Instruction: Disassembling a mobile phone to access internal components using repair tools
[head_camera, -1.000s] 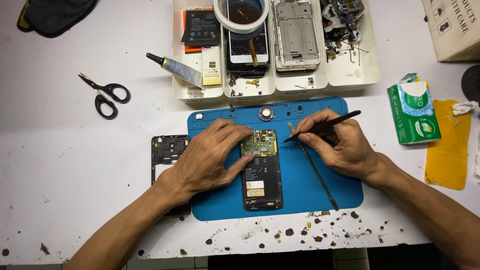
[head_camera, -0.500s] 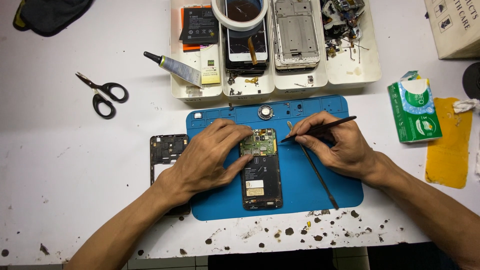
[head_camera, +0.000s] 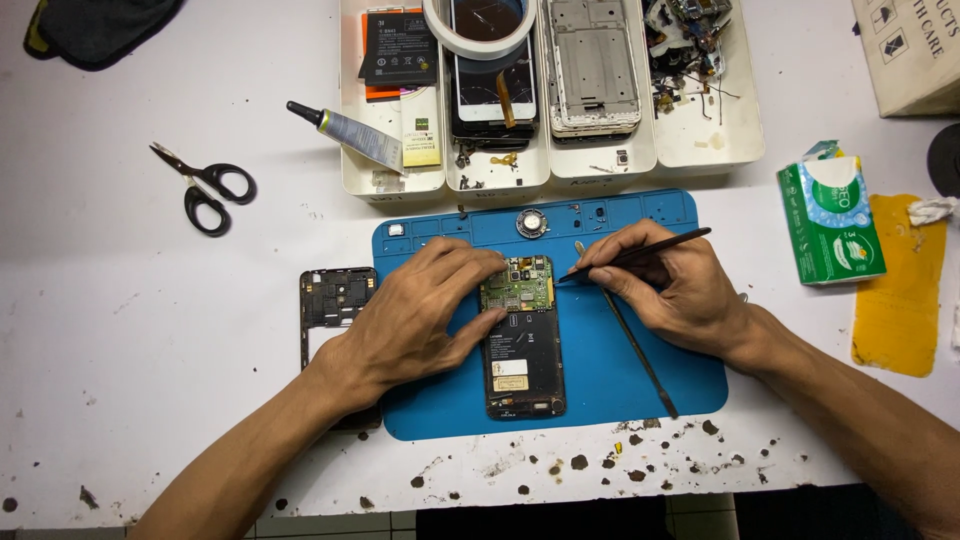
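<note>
An opened smartphone lies back-up on a blue work mat, its green circuit board exposed at the top. My left hand rests flat on the phone's left side and holds it down. My right hand grips a thin black pointed tool like a pen, with the tip at the board's right edge. A second long thin tool lies on the mat under my right hand.
A black phone frame lies left of the mat. White trays behind hold phone parts, a battery, a tape roll and a glue tube. Scissors lie at left; a green tissue pack and yellow cloth at right.
Both hands stay in place on the phone; the tool tip in my right hand has shifted slightly at the board's edge.
</note>
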